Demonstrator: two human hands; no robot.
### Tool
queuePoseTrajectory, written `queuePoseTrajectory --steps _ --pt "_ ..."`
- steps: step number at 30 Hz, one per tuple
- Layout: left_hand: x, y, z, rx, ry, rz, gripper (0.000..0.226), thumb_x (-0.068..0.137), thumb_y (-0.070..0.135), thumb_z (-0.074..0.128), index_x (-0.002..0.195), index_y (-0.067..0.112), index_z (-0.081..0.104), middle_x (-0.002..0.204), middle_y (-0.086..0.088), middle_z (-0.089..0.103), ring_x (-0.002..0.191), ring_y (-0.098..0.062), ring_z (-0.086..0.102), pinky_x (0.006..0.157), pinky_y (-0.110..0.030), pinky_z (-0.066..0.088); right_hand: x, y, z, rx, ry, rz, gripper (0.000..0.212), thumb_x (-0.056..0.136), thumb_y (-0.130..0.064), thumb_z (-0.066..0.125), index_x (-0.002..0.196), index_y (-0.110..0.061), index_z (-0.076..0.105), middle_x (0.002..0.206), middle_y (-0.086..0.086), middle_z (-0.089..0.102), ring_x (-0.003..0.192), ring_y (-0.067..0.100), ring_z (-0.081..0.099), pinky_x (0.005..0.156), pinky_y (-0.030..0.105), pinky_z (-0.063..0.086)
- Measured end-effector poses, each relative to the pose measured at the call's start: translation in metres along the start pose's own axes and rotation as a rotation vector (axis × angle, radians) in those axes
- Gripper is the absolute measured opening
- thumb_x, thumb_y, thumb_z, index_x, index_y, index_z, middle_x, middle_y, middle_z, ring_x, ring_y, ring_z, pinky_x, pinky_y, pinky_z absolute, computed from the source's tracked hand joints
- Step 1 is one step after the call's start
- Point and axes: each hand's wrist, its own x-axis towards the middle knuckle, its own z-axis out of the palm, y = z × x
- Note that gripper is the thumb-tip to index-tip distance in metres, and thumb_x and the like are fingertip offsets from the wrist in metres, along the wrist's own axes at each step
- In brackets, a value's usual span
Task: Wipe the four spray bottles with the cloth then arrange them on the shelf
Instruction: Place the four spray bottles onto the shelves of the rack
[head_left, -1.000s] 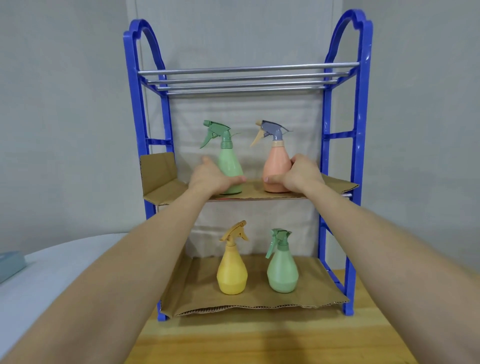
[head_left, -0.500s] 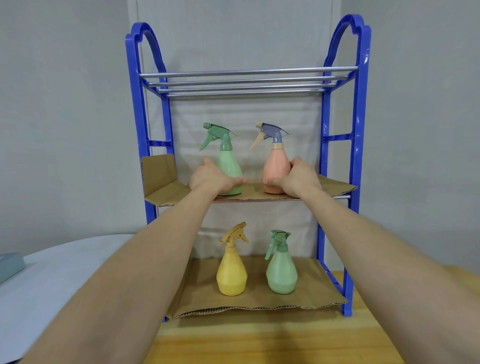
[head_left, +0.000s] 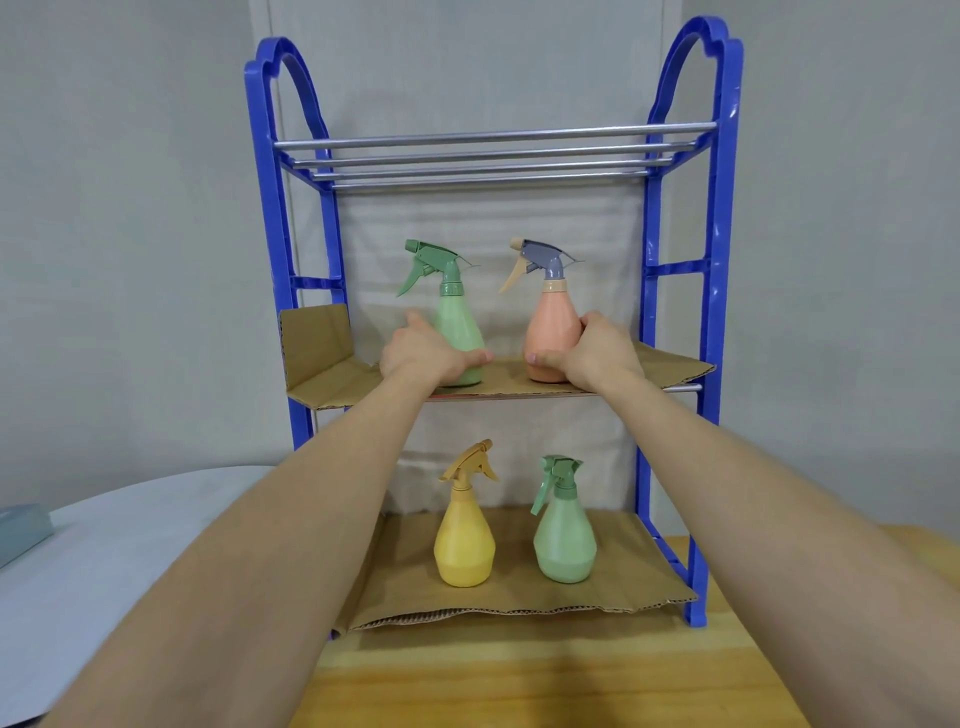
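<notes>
On the middle level of the blue shelf (head_left: 718, 270), on a cardboard liner (head_left: 332, 382), a light green spray bottle (head_left: 457, 332) and a peach spray bottle (head_left: 551, 332) stand upright and apart. The left hand (head_left: 423, 356) wraps the green one's base, and the right hand (head_left: 592, 353) wraps the peach one's. Below, a yellow spray bottle (head_left: 464, 540) and a second green spray bottle (head_left: 565, 535) stand side by side on the bottom level, above the wooden tabletop (head_left: 545, 680).
</notes>
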Motion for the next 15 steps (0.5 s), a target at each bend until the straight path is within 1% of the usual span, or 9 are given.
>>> queuePoseTrajectory --steps 6,8,12,13,15 --pt "-0.002 0.002 -0.001 -0.010 0.002 0.000 0.123 0.067 0.081 0.085 0.155 0.011 0.033 0.141 -0.016 0.062 0.131 -0.038 0.063 0.097 -0.046 0.057 0.000 0.000 -0.001 -0.006 -0.008 0.001 0.094 0.067 -0.065 0.093 0.135 -0.011 0.056 0.129 0.009 0.067 0.117 0.032 0.065 0.091 0.044 0.056" --pt "-0.002 0.002 -0.001 -0.038 -0.007 -0.012 0.124 0.067 0.080 0.086 0.154 0.009 0.032 0.143 -0.016 0.061 0.132 -0.038 0.063 0.101 -0.047 0.058 0.001 -0.002 -0.003 -0.024 -0.023 0.000 0.094 0.067 -0.066 0.092 0.135 -0.011 0.056 0.129 0.009 0.067 0.118 0.032 0.064 0.088 0.042 0.055" --pt "-0.003 0.001 -0.002 -0.120 -0.043 -0.047 0.129 0.065 0.079 0.088 0.154 0.006 0.028 0.147 -0.018 0.058 0.137 -0.038 0.059 0.108 -0.049 0.055 0.002 -0.010 -0.012 -0.135 -0.066 -0.027 0.090 0.073 -0.067 0.088 0.133 -0.008 0.057 0.127 0.011 0.067 0.119 0.032 0.064 0.081 0.037 0.047" --pt "-0.003 0.002 -0.003 -0.133 -0.049 -0.052 0.130 0.065 0.078 0.088 0.155 0.005 0.028 0.148 -0.017 0.058 0.137 -0.038 0.059 0.108 -0.048 0.055 0.001 -0.013 -0.014 -0.168 -0.074 -0.032 0.088 0.074 -0.068 0.087 0.131 -0.008 0.057 0.124 0.010 0.066 0.115 0.032 0.064 0.080 0.036 0.045" --pt "-0.005 0.003 -0.005 -0.148 -0.064 -0.051 0.133 0.064 0.078 0.089 0.155 0.004 0.027 0.147 -0.016 0.058 0.137 -0.037 0.059 0.106 -0.047 0.055 -0.001 -0.018 -0.019 -0.239 -0.109 -0.033 0.082 0.073 -0.071 0.085 0.120 -0.010 0.057 0.115 0.009 0.065 0.103 0.029 0.061 0.077 0.036 0.046"
